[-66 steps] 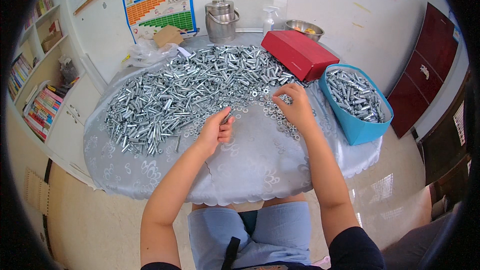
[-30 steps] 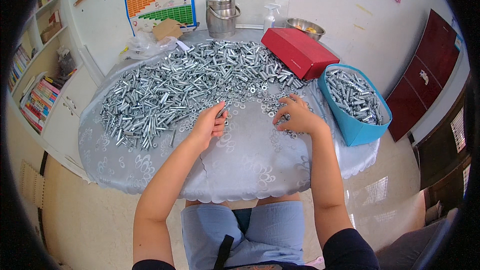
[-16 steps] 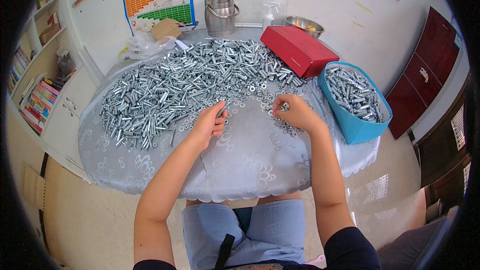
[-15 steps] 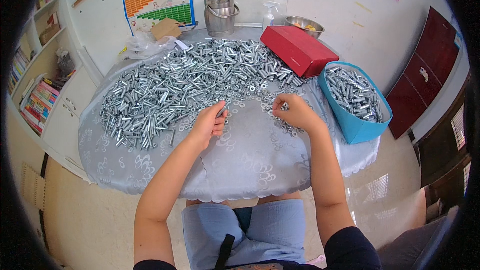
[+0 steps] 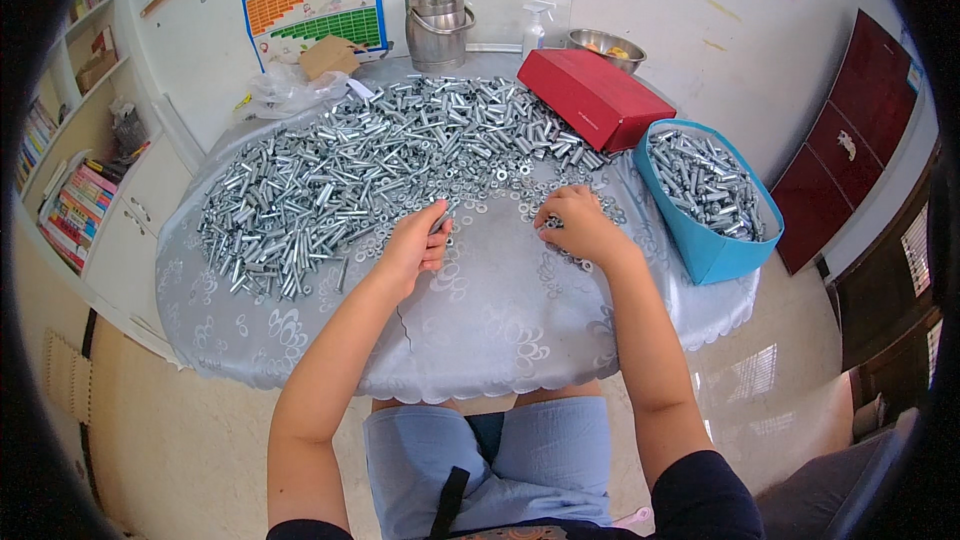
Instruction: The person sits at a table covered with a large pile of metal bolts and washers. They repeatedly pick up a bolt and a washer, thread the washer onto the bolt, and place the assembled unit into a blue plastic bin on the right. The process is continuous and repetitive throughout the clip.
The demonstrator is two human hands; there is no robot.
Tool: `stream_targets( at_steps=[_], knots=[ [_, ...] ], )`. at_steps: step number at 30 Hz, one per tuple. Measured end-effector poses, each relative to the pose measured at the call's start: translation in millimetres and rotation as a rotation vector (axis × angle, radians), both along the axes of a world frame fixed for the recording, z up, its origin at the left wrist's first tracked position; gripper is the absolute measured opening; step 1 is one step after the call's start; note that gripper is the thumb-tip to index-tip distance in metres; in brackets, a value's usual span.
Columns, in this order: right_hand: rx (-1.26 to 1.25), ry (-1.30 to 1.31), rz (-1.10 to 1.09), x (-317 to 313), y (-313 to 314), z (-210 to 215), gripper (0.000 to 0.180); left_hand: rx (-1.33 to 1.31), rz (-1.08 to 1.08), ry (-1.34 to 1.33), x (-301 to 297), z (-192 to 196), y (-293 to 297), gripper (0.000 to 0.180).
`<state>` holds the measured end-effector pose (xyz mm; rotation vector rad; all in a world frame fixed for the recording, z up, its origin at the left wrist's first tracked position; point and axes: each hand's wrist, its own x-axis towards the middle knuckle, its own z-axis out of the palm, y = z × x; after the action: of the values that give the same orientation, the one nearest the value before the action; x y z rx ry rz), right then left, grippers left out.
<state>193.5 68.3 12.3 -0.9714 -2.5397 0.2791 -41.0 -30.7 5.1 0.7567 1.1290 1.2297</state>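
Observation:
My left hand (image 5: 412,245) is held over the near edge of the pile, closed around a metal bolt (image 5: 441,221) whose end shows between thumb and fingers. My right hand (image 5: 580,225) is down among loose washers (image 5: 560,252) on the right, its fingers bent and drawn together; what they pinch, if anything, is hidden. Beyond both hands spreads a large heap of silvery bolts and metal sleeves (image 5: 330,165), with more washers and nuts scattered along its near side.
A blue fabric bin (image 5: 715,258) full of metal bolts stands at the right, beside a red box (image 5: 597,100). Behind the heap are a steel lidded pot (image 5: 437,35), a spray bottle (image 5: 535,30), a metal bowl (image 5: 625,52) and a plastic bag (image 5: 290,90). A patterned grey tablecloth (image 5: 470,330) covers the table.
My right hand has shifted slightly left and turned lower, its fingers now reaching down to the washers. My left hand stays nearly in place, still holding the bolt.

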Motion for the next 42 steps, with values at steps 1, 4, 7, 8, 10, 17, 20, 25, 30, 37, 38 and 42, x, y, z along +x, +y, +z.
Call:
stream_targets(
  at_steps=[1,4,7,8,10,17,20,25,30,37,38,42],
  knots=[
    [0.035,0.017,0.011,0,-1,1,0.015,-0.001,0.001,0.001,0,0,0,0.03],
    [-0.294,0.197,0.074,-4,0,13,0.014,-0.002,0.002,0.011,1,0,0,0.03],
    [-0.381,0.387,0.123,-8,-7,16,0.013,-0.012,0.009,0.027,0,-1,-1,0.031],
    [-0.398,0.39,0.13,-9,-8,17,0.012,-0.015,0.005,0.037,0,-1,-1,0.031],
    [-0.433,0.397,0.146,-11,-9,18,0.012,-0.022,-0.002,0.058,2,0,-1,0.031],
    [-0.704,0.565,0.25,-25,-17,17,0.016,-0.039,-0.04,0.134,8,2,-2,0.033],
    [-0.775,0.596,0.308,-29,-18,15,0.016,-0.024,-0.071,0.175,12,5,-5,0.033],
    [-0.807,0.615,0.325,-28,-18,16,0.017,-0.021,-0.111,0.188,14,6,-7,0.033],
    [-0.761,0.62,0.338,-29,-19,17,0.017,-0.017,-0.139,0.245,18,8,-9,0.033],
    [-0.628,0.546,0.317,-27,-18,13,0.019,0.011,-0.18,0.217,16,4,-8,0.032],
    [-0.517,0.46,0.267,-25,-18,14,0.02,0.011,-0.179,0.214,15,4,-8,0.032],
    [-0.277,0.264,0.146,-12,-10,14,0.022,0.0,-0.15,0.222,15,4,-7,0.032]
  ],
)
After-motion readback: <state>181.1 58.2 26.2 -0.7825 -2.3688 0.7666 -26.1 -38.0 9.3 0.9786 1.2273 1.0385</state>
